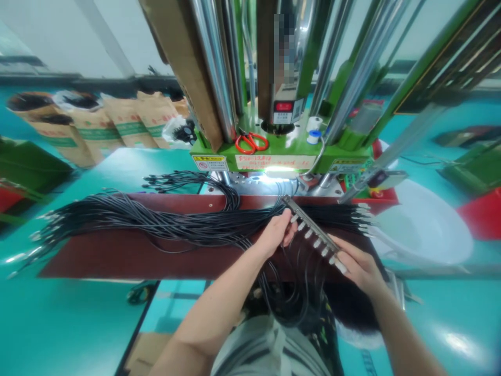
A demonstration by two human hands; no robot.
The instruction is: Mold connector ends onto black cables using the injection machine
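Observation:
Between my two hands, tilted down to the right, is a long metal bar fixture [309, 219] with several pale connector ends set along its lower side. My left hand [278, 230] is closed near its upper end, fingers around the connectors there. At the lower right end, my right hand [358, 263] grips the bar, with the thumb over its edge. Black cables [289, 308] hang below the bar toward my lap. Behind it, a thick bundle of black cables [156, 222] lies across the dark red bench [136, 261], and more cable ends [358, 216] stick out on the right.
A green press machine [223, 162] with steel columns stands just ahead, its work area lit. Red-handled scissors [251, 142] and a blue-and-white spool [313, 137] rest on its ledge. A large white basin [422, 224] is at right. Paper sacks [121, 120] stand at far left.

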